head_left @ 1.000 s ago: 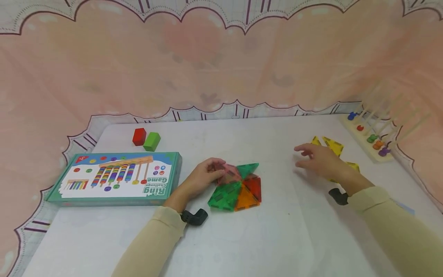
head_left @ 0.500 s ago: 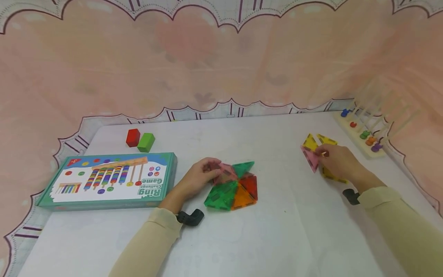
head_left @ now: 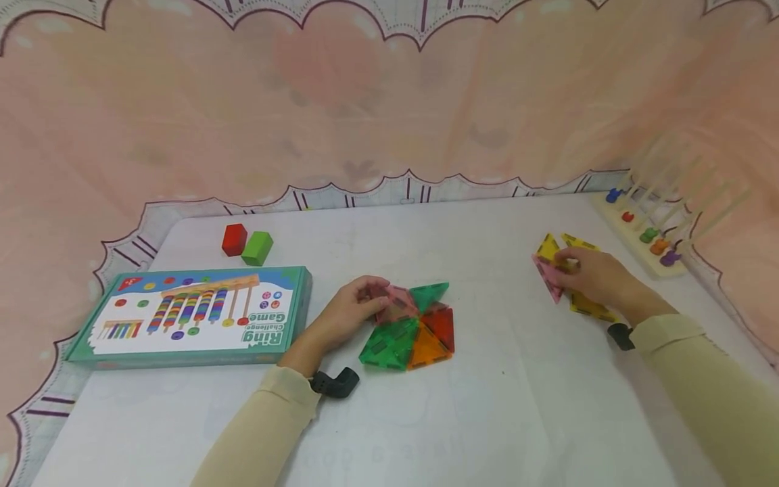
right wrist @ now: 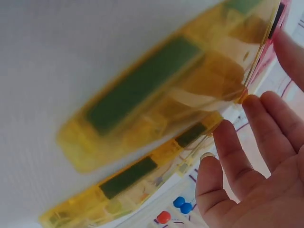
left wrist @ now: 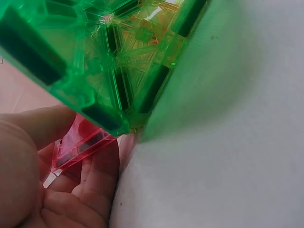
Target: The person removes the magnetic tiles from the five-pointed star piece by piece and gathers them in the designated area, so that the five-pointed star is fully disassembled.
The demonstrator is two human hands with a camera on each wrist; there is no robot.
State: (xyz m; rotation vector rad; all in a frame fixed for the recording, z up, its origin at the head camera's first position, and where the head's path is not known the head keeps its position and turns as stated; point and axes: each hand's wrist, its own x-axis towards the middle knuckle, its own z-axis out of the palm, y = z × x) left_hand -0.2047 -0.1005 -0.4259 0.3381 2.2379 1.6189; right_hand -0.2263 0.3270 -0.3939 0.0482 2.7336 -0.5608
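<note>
My left hand [head_left: 347, 310] holds a pink magnetic tile [head_left: 398, 304] between thumb and fingers, seen also in the left wrist view as a pink edge [left wrist: 83, 149]. That tile belongs to a cluster with a green tile [head_left: 389, 345], an orange tile [head_left: 429, 349], a red tile [head_left: 443, 326] and a small green triangle [head_left: 429, 294]. At the right, my right hand [head_left: 599, 279] pinches a pink triangle tile [head_left: 546, 272], partly hidden by the fingers. Yellow tiles [head_left: 593, 309] lie around it; in the right wrist view fingertips meet a yellow tile [right wrist: 142, 90].
A teal ring game box [head_left: 201, 318] lies at the left. Behind it stand a red block [head_left: 234, 240] and a green block [head_left: 257, 249]. A pegged wooden board [head_left: 639, 237] with small coloured figures sits at the far right. Patterned cloth [head_left: 365, 108] rises behind the table.
My right hand has come down onto the pink triangle among the yellow tiles and pinches it. My left hand stays at the cluster; the head view has shifted slightly.
</note>
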